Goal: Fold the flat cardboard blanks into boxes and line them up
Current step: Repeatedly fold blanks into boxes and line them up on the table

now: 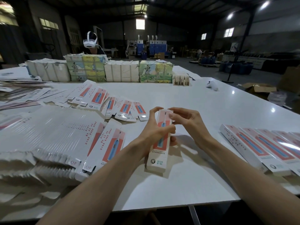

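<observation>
box point(159, 143) I hold: white, pink-to-coral panel, blue brush graphic, teal logo. flat blanks point(105, 143) on my left: same print plus red text rows on white. finished boxes point(253, 146) on my right: same coral and blue. table point(194, 98): glossy white. back bundles point(155, 72): green-yellow-blue illustrations alternating with plain white.

Hall dim overall. We log light from ceiling lamps point(265, 4) at upper right and small blown-out windows point(140, 24) on the far wall. The white table point(203, 108) is the brightest surface, with lamp glints toward its right side. A soft shadow lies on it beside the box point(158, 161). We note wide-angle bending at the edges; the flat blanks point(32, 143) at left are smeared with blur.
</observation>
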Demonstrator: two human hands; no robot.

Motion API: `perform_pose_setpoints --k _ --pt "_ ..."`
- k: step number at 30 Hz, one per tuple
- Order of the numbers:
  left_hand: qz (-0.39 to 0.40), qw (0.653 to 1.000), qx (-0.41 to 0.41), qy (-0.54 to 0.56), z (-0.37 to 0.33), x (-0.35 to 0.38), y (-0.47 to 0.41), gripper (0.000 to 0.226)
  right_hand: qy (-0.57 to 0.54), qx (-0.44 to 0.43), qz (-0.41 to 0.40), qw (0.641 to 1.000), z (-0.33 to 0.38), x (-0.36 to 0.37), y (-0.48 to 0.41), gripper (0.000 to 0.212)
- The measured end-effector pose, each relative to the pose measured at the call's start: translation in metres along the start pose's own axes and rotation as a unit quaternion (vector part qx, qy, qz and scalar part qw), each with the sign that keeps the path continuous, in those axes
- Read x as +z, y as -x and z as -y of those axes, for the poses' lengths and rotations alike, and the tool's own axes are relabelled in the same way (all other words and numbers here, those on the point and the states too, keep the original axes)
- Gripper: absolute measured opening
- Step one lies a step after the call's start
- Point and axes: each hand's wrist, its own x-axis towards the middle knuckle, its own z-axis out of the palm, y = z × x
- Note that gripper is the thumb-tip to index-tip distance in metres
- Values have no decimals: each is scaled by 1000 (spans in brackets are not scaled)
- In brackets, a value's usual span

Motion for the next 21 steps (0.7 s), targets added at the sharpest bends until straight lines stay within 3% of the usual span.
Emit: perform_pose_setpoints --k 5,9,11,14,17,21 --pt "-15 1000 3 11 1 3 -2 83 10 -5 12 1000 -2 1 -1 17" --pt "-15 995 -49 81 3 3 -4 89 46 5 11 999 -3 4 -3 31" --pt "-17 992 -71 102 2 4 -3 70 80 0 4 997 -3 4 -4 37" --pt "-58 985 -70 146 -1 2 -3 38 169 -32 -12 985 -4 3 -3 29" --pt "-63 971 -71 218 -7 4 -2 46 253 -79 7 964 -7 5 1 20" --pt "-41 942 -65 328 -17 9 6 56 291 -82 29 953 -6 15 4 25"
